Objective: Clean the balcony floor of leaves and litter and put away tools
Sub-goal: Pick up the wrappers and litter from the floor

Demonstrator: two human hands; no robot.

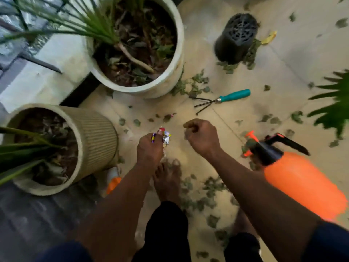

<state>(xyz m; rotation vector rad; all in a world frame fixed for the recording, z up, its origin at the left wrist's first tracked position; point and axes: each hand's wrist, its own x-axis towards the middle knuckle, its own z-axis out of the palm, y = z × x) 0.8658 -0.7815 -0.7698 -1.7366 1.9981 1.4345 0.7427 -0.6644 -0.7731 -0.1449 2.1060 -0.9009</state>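
My left hand (150, 150) is closed around crumpled shiny wrappers (164, 136), held low over the beige tiled floor (294, 59). My right hand (203, 138) hovers beside it in a loose fist, and whether it holds anything is hidden. Dry green leaves (205, 193) lie scattered across the tiles, thickest around my bare feet and near the big pot. A hand rake with a teal handle (234, 95) lies on the floor beyond my hands. An orange pressure sprayer (294, 176) with a black pump top lies on its side to the right.
A large white planter (172, 76) stands at the back, a ribbed beige planter (98, 137) at the left. An upturned black plastic pot (236, 38) sits far right of the white one. Green fronds (334, 106) reach in from the right edge. A railing runs along the top left.
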